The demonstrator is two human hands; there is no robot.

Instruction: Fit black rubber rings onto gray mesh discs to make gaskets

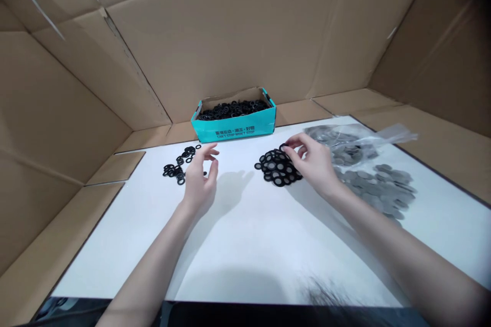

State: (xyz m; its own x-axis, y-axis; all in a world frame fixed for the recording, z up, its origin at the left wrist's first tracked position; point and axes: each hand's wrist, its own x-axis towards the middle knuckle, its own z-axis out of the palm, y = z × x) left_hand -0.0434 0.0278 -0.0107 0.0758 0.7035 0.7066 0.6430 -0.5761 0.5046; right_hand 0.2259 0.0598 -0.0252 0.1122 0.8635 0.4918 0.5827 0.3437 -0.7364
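Observation:
My right hand is at the upper right edge of a heap of black rings with grey discs in them. Thumb and forefinger pinch a black ring there; whether a disc sits inside it is too small to tell. Beside a scatter of loose black rings hovers my left hand, its fingers bent but apart and nothing visible in them. It hides some of those rings. Loose grey discs are spread to the right of my right hand, partly behind the forearm.
At the back of the white board stands a turquoise box, full of black rings. A clear plastic bag with more grey discs lies at the back right. Cardboard walls enclose the back and both sides.

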